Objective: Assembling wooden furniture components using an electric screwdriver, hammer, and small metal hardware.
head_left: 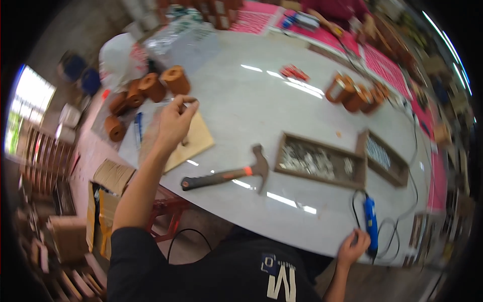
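My left hand [176, 121] reaches over a pale wooden board [198, 138] at the left of the table, its fingers bent together in a pinch. Whatever lies between the fingertips is too small or blurred to make out. Just beyond stand several orange-brown cylinders with a hole in the end, the nearest cylinder [176, 80] close to my fingertips. At the table's near right edge, my right hand [353, 246] is beside a blue corded electric screwdriver [371, 226], fingers loosely bent and apart, not wrapped round it. A claw hammer [224, 177] lies between my hands.
A wooden tray of metal pieces [322, 183] and a smaller tray of screws or nails [402, 176] sit right of centre. Farther back are red pieces [294, 73] and more brown cylinders [354, 93]. A cable [415, 151] runs along the right. Another person [342, 12] works across the table.
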A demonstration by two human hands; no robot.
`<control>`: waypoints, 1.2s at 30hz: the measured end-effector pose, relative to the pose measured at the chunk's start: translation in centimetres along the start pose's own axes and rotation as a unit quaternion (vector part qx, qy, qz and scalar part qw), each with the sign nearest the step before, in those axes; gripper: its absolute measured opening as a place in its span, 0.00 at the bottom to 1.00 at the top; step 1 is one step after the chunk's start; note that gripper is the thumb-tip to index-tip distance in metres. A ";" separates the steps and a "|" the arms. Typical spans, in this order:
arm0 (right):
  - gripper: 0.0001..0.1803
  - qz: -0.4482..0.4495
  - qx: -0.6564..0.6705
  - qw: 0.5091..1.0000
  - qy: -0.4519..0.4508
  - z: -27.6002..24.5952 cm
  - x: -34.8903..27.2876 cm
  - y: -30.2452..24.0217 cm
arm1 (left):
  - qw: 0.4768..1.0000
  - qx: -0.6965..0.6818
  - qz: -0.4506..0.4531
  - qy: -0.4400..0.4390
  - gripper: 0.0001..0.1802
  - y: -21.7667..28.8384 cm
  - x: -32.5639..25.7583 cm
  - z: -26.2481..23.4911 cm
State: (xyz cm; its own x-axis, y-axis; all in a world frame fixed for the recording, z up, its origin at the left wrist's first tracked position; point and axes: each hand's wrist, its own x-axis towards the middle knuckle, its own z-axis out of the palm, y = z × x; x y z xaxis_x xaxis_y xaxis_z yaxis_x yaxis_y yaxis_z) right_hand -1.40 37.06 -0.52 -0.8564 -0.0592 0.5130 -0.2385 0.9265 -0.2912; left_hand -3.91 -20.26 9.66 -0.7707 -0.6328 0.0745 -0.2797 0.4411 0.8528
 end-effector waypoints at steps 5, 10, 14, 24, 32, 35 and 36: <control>0.08 0.002 0.070 0.997 -0.013 0.8 0.8 -1.0 | 0.962 -0.167 0.052 -0.211 0.11 7.4 -8.5 11.3; 0.07 0.011 0.080 0.997 0.012 -0.4 -1.1 0.9 | 0.914 0.077 0.236 -0.322 0.23 12.2 -11.3 20.7; 0.07 0.008 0.093 0.996 0.014 -0.8 -0.5 0.3 | 0.915 -0.079 0.072 -0.390 0.27 13.4 -11.6 21.6; 0.07 0.038 0.071 0.996 -0.046 -0.5 0.3 0.7 | 0.858 0.161 0.224 -0.434 0.35 15.6 -8.3 21.7; 0.13 -0.031 0.047 0.994 -0.092 -0.4 0.8 -0.2 | 0.969 0.116 0.137 -0.169 0.27 9.0 -4.6 8.6; 0.18 0.128 0.218 0.954 -0.158 -1.4 3.4 -5.0 | 0.982 0.133 0.044 -0.125 0.24 5.8 -6.7 0.5; 0.21 0.185 0.257 0.929 -0.193 -1.2 4.5 -6.9 | 0.983 0.131 -0.011 -0.126 0.24 5.8 -8.2 -2.4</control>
State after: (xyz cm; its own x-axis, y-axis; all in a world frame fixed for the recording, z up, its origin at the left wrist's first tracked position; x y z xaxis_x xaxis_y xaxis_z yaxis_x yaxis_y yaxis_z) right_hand -3.08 30.81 4.80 -1.0000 0.0075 0.0020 0.0031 0.6152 -0.7884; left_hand 2.10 -14.02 15.23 -0.8706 -0.4815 -0.1008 -0.4105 0.5981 0.6883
